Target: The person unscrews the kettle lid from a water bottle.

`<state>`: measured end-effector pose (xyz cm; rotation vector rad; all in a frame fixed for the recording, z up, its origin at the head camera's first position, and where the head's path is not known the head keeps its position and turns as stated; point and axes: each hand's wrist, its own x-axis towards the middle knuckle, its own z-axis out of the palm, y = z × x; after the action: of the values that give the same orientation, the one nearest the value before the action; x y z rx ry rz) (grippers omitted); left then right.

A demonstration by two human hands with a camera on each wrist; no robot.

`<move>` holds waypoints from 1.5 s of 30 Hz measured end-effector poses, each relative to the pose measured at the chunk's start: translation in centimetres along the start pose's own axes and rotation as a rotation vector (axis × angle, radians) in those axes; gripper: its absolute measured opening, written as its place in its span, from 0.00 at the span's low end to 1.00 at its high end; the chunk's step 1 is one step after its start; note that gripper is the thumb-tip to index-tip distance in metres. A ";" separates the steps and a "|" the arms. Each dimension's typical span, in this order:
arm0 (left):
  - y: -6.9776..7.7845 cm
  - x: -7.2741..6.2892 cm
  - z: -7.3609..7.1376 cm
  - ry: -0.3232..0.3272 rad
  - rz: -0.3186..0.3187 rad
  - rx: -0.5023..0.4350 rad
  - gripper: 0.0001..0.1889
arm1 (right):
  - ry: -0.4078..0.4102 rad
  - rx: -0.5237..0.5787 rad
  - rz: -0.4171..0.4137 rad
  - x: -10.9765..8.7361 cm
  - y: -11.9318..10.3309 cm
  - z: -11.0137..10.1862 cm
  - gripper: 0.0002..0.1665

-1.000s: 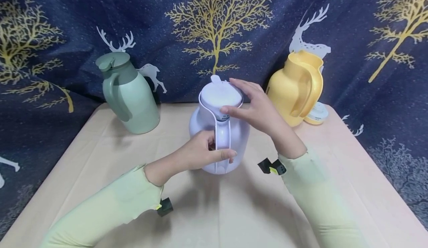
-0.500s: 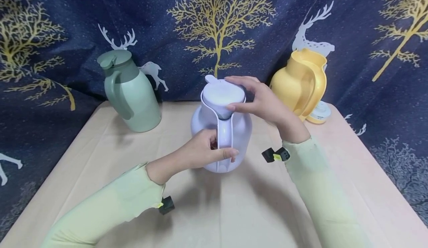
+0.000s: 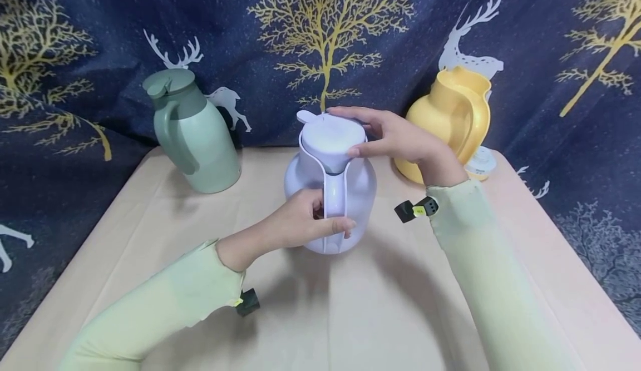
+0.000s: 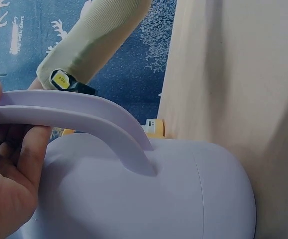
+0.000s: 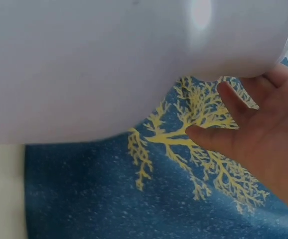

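Note:
A lavender thermos jug stands on the table in the middle of the head view. My left hand grips its handle, thumb across the front; in the left wrist view the fingers wrap under the handle. The round lid sits in the jug's mouth, its small tab pointing to the far left. With thumb and fingers on opposite sides, my right hand holds the lid's rim. In the right wrist view, two fingers of the right hand stand clear of the jug.
A green jug with its lid on stands at the back left. At the back right is a lidless yellow jug, partly behind my right forearm, with a round yellow-and-white lid beside it. A patterned dark blue cloth hangs behind the table.
The lid has turned counterclockwise, its tab swinging left, and its rim tilts slightly differently. My right hand has turned with it, the wrist rising. My left hand keeps its grip on the handle.

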<state>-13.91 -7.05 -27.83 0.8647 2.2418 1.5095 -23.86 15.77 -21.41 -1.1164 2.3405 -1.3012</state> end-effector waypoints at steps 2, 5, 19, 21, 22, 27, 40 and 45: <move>0.0 0.1 -0.1 0.001 0.001 -0.001 0.10 | -0.010 0.065 -0.027 0.1 0.2 0.1 0.47; 0.0 0.2 -0.1 0.006 0.003 -0.001 0.09 | -0.003 0.147 -0.059 0.1 0.5 0.6 0.55; 0.0 0.0 0.0 -0.004 -0.007 0.011 0.11 | 0.445 -0.274 0.289 -1.3 -3.2 5.2 0.49; 0.0 0.0 -0.1 -0.003 -0.005 0.014 0.11 | 0.486 -0.279 0.272 -1.2 -3.2 5.7 0.49; 0.0 0.0 -0.1 -0.003 -0.004 0.016 0.12 | 0.504 -0.280 0.259 -1.1 -3.1 5.8 0.49; 0.0 0.0 -0.1 -0.003 -0.001 0.015 0.11 | 0.525 -0.264 0.222 -0.9 -2.6 5.6 0.46; -0.1 0.3 0.0 -0.022 0.015 -0.001 0.10 | 0.262 -0.139 0.075 -0.7 -0.2 2.1 0.42; 0.0 0.2 -0.2 -0.021 0.004 0.015 0.09 | 0.105 -0.084 0.018 0.1 0.4 0.6 0.43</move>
<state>-14.16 -7.03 -27.76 0.8856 2.2413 1.4802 -23.78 15.49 -22.03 -1.0729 2.4963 -1.2957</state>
